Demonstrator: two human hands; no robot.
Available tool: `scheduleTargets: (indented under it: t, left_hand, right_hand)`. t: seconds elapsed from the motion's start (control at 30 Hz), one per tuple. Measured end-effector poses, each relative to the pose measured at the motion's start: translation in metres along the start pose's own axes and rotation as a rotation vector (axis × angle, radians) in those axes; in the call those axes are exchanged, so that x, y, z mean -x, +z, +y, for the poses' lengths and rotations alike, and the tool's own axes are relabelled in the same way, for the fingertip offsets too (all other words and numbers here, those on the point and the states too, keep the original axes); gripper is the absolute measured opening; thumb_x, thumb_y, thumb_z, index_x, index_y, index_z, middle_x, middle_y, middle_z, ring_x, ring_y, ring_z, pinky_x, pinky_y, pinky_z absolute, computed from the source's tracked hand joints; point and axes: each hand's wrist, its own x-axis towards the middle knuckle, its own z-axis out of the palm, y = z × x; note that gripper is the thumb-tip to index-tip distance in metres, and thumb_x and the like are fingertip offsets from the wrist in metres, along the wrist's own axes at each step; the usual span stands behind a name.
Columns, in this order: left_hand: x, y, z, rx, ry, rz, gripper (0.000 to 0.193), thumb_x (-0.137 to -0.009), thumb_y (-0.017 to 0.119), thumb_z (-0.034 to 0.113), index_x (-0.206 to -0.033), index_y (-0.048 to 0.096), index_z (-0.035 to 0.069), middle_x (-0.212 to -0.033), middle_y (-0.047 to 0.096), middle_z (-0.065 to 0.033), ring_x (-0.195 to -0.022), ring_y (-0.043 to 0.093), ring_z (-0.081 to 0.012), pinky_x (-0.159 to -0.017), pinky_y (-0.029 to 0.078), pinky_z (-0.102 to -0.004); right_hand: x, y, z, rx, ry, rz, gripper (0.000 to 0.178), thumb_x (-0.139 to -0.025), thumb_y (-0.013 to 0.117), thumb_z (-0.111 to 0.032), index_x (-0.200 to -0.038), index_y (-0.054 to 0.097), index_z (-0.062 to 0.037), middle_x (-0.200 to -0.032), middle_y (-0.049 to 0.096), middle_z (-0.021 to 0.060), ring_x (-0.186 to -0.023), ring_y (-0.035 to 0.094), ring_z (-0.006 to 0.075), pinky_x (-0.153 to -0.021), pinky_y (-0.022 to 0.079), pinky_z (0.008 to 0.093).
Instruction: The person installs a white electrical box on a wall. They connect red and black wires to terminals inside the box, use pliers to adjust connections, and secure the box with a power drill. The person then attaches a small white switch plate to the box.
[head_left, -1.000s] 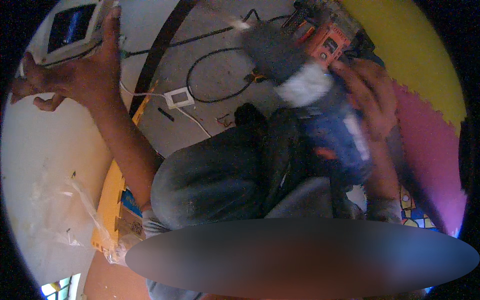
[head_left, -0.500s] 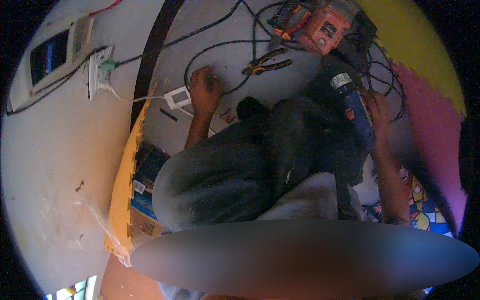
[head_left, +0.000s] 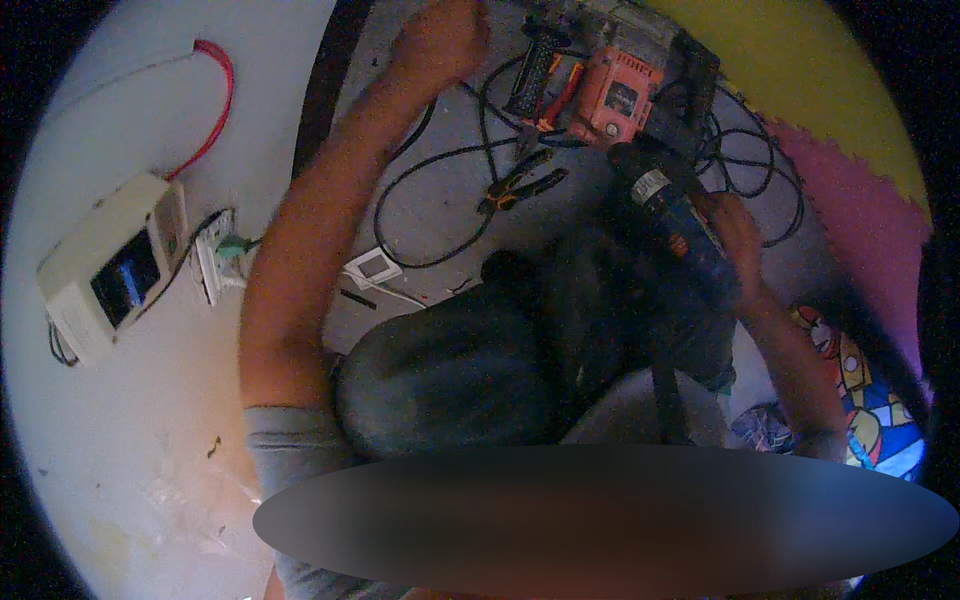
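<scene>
My left hand [head_left: 440,40] reaches far forward to the upper edge of the view, over the black cable [head_left: 425,125]. Its fingers are curled away and partly cut off, so whether it grips anything is hidden. My right hand [head_left: 738,235] is wrapped round the rear of a long blue power tool [head_left: 680,225] with a pale label band, which lies slantwise by my right leg. In front of my legs, on the floor, are pliers [head_left: 515,190] with black and orange handles, jaws toward the left. An orange-red power tool [head_left: 612,95] lies farther off, next to an orange-handled hand tool [head_left: 560,95].
Black cable loops run over the floor. A small white square frame [head_left: 375,268] with a thin wire lies beside my left knee. At the left wall are a plugged socket [head_left: 215,260] and a cream box with a dark screen [head_left: 125,280]. Yellow and pink foam mats [head_left: 850,190] edge the right.
My left hand has moved from beside the white frame forward to the top edge. The view has shifted, and my right hand still holds the blue power tool.
</scene>
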Motion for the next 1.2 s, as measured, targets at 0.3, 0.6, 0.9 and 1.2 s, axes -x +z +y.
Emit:
scheduleTargets:
  t: [0.3, 0.6, 0.9, 1.2]
  left_hand:
    - [-0.027, 0.061, -0.052, -0.397, 0.052, -0.169, 0.034, -0.094, 0.063, 0.024, -0.126, 0.066, 0.012, -0.101, 0.074, -0.0139, -0.093, 0.073, -0.0355, -0.075, 0.060, -0.0516]
    - [0.005, 0.044, -0.017, -0.573, 0.161, -0.252, 0.037, -0.094, 0.062, 0.021, -0.129, 0.065, 0.011, -0.102, 0.075, -0.0147, -0.093, 0.074, -0.0357, -0.077, 0.060, -0.0531]
    - [0.101, -0.234, 0.052, 0.691, -0.356, -0.236, 0.025, -0.103, 0.063, 0.022, -0.110, 0.071, -0.001, -0.099, 0.072, -0.0086, -0.090, 0.068, -0.0200, -0.082, 0.056, -0.0350]
    - [0.205, -0.330, 0.072, 1.001, -0.508, 0.371, 0.029, -0.105, 0.060, 0.024, -0.125, 0.057, 0.004, -0.107, 0.074, -0.0224, -0.097, 0.076, -0.0297, -0.078, 0.064, -0.0379]
  right_hand:
    - [-0.003, 0.016, 0.001, 0.111, 0.163, -0.103, 0.037, -0.083, 0.067, -0.026, -0.117, 0.069, -0.0114, -0.100, 0.067, 0.0147, -0.094, 0.064, 0.0371, -0.080, 0.052, 0.0475]
    - [-0.004, -0.009, -0.011, 0.042, 0.200, -0.018, 0.036, -0.085, 0.068, -0.023, -0.119, 0.070, -0.0099, -0.105, 0.070, 0.0139, -0.100, 0.065, 0.0352, -0.086, 0.053, 0.0461]
    - [-0.015, -0.075, -0.052, -0.265, -0.161, 0.182, 0.034, -0.086, 0.067, -0.018, -0.118, 0.070, -0.0070, -0.108, 0.070, 0.0146, -0.101, 0.066, 0.0333, -0.089, 0.053, 0.0441]
    - [-0.040, -0.099, -0.131, -0.521, -0.483, 0.198, 0.033, -0.086, 0.066, -0.013, -0.117, 0.070, -0.0042, -0.110, 0.070, 0.0152, -0.103, 0.066, 0.0313, -0.092, 0.053, 0.0421]
